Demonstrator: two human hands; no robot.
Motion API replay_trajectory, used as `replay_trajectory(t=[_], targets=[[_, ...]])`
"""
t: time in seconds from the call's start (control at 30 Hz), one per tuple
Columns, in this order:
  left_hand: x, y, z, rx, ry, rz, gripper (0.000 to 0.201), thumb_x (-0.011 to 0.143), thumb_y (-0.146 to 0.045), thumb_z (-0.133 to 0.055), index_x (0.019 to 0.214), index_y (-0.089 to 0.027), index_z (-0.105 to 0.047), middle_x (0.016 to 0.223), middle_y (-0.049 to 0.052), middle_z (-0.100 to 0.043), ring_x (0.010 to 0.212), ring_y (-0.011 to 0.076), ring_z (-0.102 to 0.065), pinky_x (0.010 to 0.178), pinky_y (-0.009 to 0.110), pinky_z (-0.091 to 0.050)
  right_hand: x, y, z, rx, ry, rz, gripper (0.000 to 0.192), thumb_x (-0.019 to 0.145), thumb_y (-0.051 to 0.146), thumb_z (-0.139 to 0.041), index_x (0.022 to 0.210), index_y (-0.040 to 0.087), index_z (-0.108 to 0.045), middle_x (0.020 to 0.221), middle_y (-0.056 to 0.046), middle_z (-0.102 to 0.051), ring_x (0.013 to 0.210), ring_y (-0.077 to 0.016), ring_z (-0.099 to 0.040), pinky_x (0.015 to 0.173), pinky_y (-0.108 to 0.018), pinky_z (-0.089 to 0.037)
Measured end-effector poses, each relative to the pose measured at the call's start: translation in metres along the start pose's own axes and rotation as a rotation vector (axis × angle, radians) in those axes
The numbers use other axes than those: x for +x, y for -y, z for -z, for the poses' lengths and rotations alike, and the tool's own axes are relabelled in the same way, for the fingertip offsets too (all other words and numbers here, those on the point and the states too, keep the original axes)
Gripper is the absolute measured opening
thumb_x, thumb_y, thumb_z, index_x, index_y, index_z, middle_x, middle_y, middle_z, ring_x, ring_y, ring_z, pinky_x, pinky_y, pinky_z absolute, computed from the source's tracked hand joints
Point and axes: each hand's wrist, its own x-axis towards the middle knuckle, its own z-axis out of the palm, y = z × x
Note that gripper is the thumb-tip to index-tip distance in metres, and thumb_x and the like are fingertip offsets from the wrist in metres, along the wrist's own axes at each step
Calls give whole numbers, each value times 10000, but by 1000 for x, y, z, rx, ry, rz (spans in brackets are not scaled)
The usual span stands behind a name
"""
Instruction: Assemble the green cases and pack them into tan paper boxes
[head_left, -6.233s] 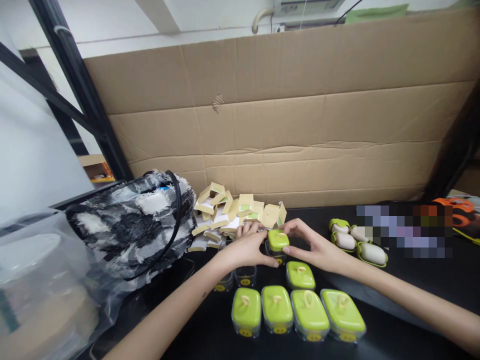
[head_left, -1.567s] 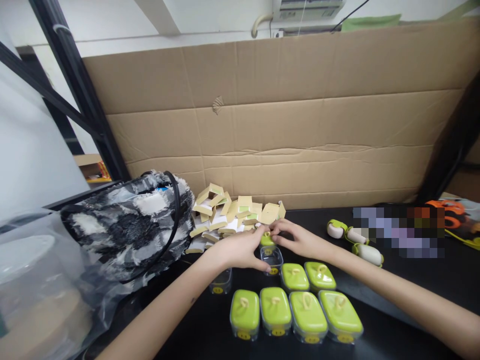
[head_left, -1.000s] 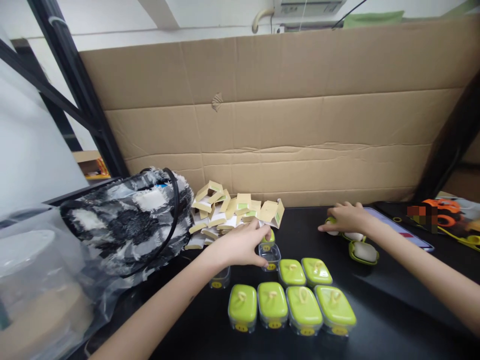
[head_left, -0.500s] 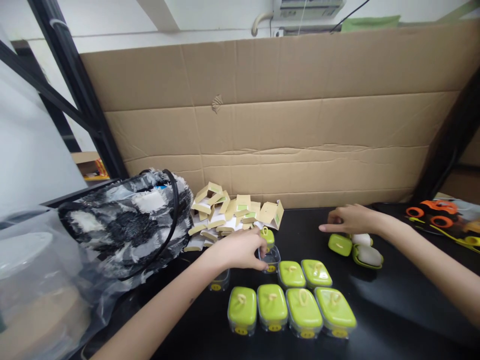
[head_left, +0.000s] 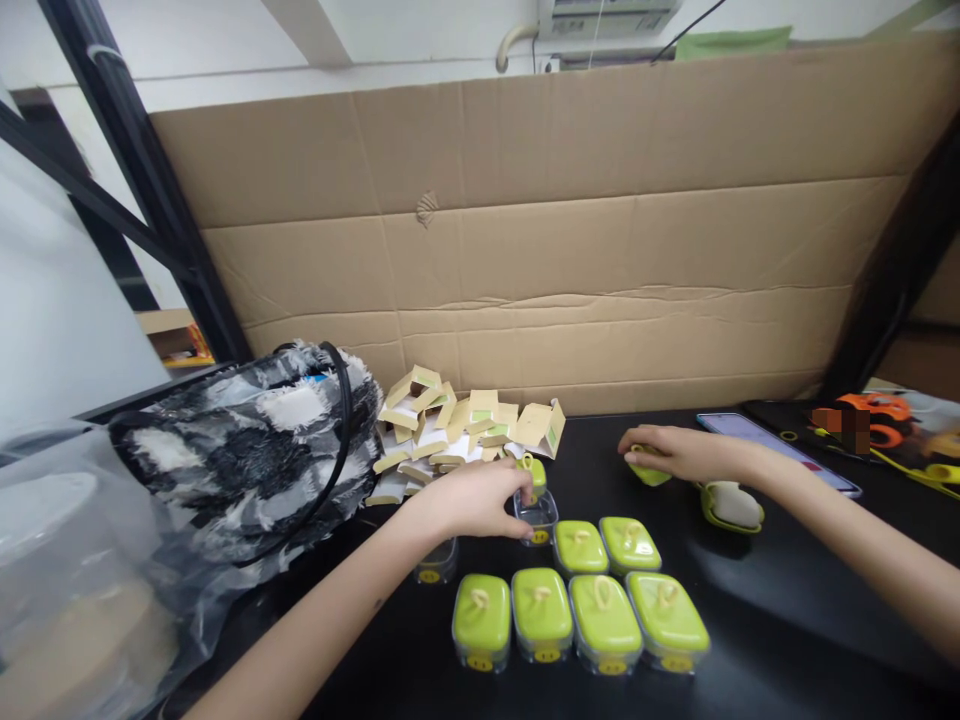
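My left hand (head_left: 491,503) has its thumb and fingers closed at the near left rim of a small clear plastic box (head_left: 538,522) with a yellow label. Just behind that box stands a green-lidded piece (head_left: 534,478) with a loop, partly hidden by my fingers. My right hand (head_left: 664,452) reaches over the table with its fingers curled on a green lid (head_left: 651,475), whose top is partly covered. To its right lies an upturned green lid (head_left: 731,506) with a pale, cushion-like inside. Several closed clear boxes with green lids (head_left: 541,605) stand in front in two rows.
Flattened small cartons (head_left: 450,430) are heaped at the back against a cardboard panel (head_left: 525,250). A shaggy black-and-white bag (head_left: 255,450) and a plastic-wrapped container (head_left: 67,570) stand left. Another clear box (head_left: 437,562) sits under my left forearm. At right are a phone (head_left: 780,450) and an orange toy (head_left: 885,420).
My right hand has moved left and down onto the green lid, which has shifted left. A white piece beside it is out of sight, and the phone now shows. My left hand is steady.
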Motion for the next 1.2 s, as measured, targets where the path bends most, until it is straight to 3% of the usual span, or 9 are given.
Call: replay_trajectory(t=[0.1, 0.17, 0.4, 0.53, 0.67, 0.8, 1.03, 1.2], targets=[[-1, 0, 1, -16, -9, 5, 338, 735, -384, -682, 1007, -216, -572, 953, 9, -648, 786, 184, -605, 606, 242, -383, -2, -7, -2, 33, -34, -5, 440, 697, 333, -741, 1080, 155, -619, 1087, -107, -667, 956, -271, -645, 840, -389, -498], [-1, 0, 1, -25, -10, 15, 343, 733, -393, -676, 996, -210, -554, 902, 5, -645, 762, 187, -601, 579, 243, -373, -3, -8, -2, 60, -83, -1, 467, 622, 296, -748, 1054, 168, -624, 1046, -111, -683, 918, -298, -655, 799, -378, -501], [0, 1, 0, -41, -1, 17, 234, 729, -384, -681, 817, -212, -549, 826, -12, -592, 730, 177, -563, 577, 242, -362, 2, 33, -7, 275, -330, 129, 432, 807, 522, -590, 1108, 222, -512, 891, -48, -658, 744, -227, -624, 686, -352, -496], [0, -1, 1, -52, 23, 28, 237, 726, -360, -692, 695, -201, -517, 826, -7, -580, 725, 173, -560, 584, 241, -366, 1, 68, -23, 453, -373, 260, 392, 827, 488, -601, 1095, 231, -474, 1005, -40, -614, 808, -185, -614, 739, -314, -517], [1, 0, 0, -67, 9, 43, 271, 708, -383, -706, 798, -212, -515, 797, -9, -587, 730, 194, -568, 568, 253, -355, 3, 92, -42, 563, -377, 345, 337, 844, 354, -591, 1114, 231, -431, 982, -25, -589, 869, -178, -611, 787, -315, -523], [0, 2, -2, -92, -18, 53, 430, 695, -404, -715, 971, -200, -455, 882, 30, -618, 786, 227, -600, 583, 263, -384, 4, 101, -48, 584, -335, 370, 311, 813, 258, -619, 1088, 226, -478, 954, -12, -603, 838, -175, -617, 748, -312, -527], [0, -1, -1, -102, -2, 50, 515, 687, -383, -709, 1043, -192, -389, 901, 50, -634, 796, 242, -623, 573, 265, -396, 8, 103, -48, 564, -306, 370, 264, 771, 284, -695, 1012, 210, -618, 977, -47, -656, 837, -203, -635, 778, -366, -524], [0, -1, -1, -93, 2, 58, 513, 695, -392, -694, 1052, -201, -378, 895, 44, -631, 800, 245, -624, 569, 266, -397, 11, 102, -49, 572, -343, 355, 232, 757, 293, -712, 949, 208, -613, 982, -55, -665, 871, -211, -642, 808, -380, -521]])
